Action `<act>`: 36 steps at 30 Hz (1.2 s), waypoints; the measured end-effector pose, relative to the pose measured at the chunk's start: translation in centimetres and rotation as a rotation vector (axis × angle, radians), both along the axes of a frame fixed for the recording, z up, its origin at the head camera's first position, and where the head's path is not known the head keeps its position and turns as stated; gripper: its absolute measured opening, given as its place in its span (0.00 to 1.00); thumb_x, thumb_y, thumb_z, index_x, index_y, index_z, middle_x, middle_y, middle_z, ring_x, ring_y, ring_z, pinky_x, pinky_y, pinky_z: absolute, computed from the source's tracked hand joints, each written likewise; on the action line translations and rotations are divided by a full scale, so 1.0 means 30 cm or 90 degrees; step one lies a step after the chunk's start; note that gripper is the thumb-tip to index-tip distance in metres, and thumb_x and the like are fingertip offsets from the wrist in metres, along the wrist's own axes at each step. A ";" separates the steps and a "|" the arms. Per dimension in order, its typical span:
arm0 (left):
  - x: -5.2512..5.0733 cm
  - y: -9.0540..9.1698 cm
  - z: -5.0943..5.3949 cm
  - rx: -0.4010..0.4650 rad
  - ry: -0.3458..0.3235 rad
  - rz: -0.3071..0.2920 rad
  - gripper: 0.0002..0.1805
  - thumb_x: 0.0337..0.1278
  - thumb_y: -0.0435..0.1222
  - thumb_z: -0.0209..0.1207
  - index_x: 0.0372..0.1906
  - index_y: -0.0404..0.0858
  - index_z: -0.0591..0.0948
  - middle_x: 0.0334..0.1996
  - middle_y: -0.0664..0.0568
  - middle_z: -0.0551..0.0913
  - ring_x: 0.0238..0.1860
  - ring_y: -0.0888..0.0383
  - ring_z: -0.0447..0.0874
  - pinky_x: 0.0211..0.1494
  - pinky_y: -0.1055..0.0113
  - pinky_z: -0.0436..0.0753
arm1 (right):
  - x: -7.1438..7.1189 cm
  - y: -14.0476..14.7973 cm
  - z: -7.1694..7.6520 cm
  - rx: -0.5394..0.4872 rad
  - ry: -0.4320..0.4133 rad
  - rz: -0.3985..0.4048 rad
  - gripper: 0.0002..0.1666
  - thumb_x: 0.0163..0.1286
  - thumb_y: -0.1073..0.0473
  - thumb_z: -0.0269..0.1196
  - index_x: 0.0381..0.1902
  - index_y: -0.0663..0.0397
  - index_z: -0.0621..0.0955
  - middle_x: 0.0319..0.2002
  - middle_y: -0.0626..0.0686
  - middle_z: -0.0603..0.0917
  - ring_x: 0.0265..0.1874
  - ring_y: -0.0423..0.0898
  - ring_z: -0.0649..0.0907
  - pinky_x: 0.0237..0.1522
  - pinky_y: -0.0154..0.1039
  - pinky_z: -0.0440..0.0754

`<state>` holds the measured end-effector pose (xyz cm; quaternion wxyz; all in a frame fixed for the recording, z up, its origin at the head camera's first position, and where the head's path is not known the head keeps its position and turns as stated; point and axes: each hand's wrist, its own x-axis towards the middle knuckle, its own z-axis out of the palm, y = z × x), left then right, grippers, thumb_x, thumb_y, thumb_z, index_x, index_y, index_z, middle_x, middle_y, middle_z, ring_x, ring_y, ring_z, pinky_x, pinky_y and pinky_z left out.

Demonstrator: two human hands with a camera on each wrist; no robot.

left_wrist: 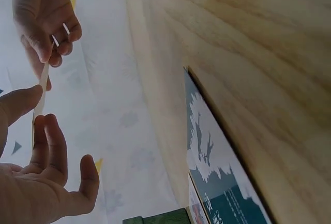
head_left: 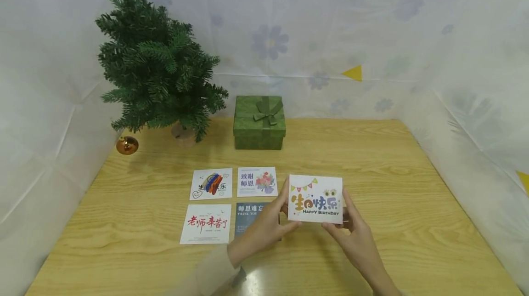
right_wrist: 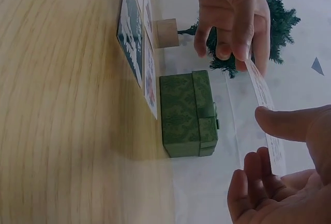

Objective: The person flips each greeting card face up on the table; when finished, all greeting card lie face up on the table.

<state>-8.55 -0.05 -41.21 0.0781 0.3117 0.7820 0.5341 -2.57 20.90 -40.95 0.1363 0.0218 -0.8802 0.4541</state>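
Note:
A white birthday card (head_left: 315,198) with colourful lettering and bunting is held up above the table, its printed face toward the head camera. My left hand (head_left: 266,220) pinches its left edge between thumb and fingers. At the opposite edge, my right hand (head_left: 355,231) pinches it the same way. Seen from the side in the right wrist view, the card (right_wrist: 265,107) is thin and spans both hands. Beneath and left of my left hand lies a blue-grey thank-you card (head_left: 244,215), partly covered by that hand.
Three more cards lie flat: one with a striped drawing (head_left: 211,184), one with flowers (head_left: 257,181), one with red lettering (head_left: 205,224). Behind them stands a green gift box (head_left: 259,123) with a bow. A small Christmas tree (head_left: 154,66) and an orange bauble (head_left: 127,145) are at left.

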 end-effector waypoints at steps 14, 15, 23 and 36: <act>0.014 0.005 -0.068 -0.231 -0.013 0.081 0.54 0.42 0.42 0.72 0.73 0.31 0.54 0.31 0.60 0.75 0.37 0.62 0.72 0.58 0.40 0.65 | -0.036 0.049 -0.107 0.026 -0.231 0.003 0.52 0.48 0.62 0.74 0.69 0.67 0.61 0.35 0.54 0.81 0.31 0.41 0.79 0.36 0.29 0.80; 0.012 0.005 -0.073 -0.235 -0.015 0.081 0.54 0.42 0.42 0.72 0.73 0.32 0.55 0.31 0.59 0.74 0.37 0.61 0.71 0.57 0.41 0.65 | -0.037 0.051 -0.113 0.028 -0.227 0.004 0.52 0.48 0.62 0.74 0.68 0.68 0.62 0.35 0.54 0.81 0.31 0.41 0.79 0.36 0.29 0.80; -0.008 -0.002 -0.101 -0.271 -0.027 0.082 0.51 0.42 0.47 0.71 0.72 0.40 0.59 0.47 0.48 0.76 0.48 0.52 0.68 0.54 0.47 0.66 | -0.046 0.062 -0.140 0.063 -0.210 0.013 0.52 0.46 0.61 0.75 0.66 0.71 0.63 0.33 0.54 0.81 0.30 0.41 0.79 0.36 0.29 0.80; -0.007 -0.006 -0.102 -0.341 -0.077 0.099 0.51 0.39 0.46 0.73 0.71 0.39 0.62 0.50 0.45 0.69 0.45 0.51 0.58 0.50 0.50 0.60 | -0.069 0.063 -0.157 0.091 -0.251 0.023 0.53 0.44 0.58 0.77 0.65 0.72 0.65 0.31 0.50 0.79 0.32 0.42 0.78 0.37 0.32 0.78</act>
